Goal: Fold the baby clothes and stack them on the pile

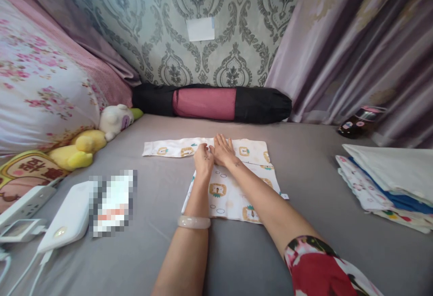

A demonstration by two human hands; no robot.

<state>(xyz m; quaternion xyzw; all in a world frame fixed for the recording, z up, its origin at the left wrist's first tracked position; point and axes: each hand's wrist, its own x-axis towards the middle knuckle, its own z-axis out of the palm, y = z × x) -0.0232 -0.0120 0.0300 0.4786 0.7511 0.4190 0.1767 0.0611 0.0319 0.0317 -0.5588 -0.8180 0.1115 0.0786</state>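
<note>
A white child's top (233,201) with a tan lion print lies partly folded on the grey bedsheet. One long sleeve (162,148) reaches out to the left along its far side, and a small white label (284,196) sticks out on the right. My left hand (204,160), below which a pale bangle circles the wrist, is closed with curled fingers on the cloth by the sleeve; its fingertips are partly hidden. Beside it, my right hand (223,150) lies flat on the top with fingers stretched forward.
A black and pink rolled bag (204,103) lies along the wall. Plush toys (115,121), a power strip (29,203), a white power bank (69,217) and a blurred-out object (114,203) are at left. Folded clothes (392,170) and a dark bottle (358,121) are at right.
</note>
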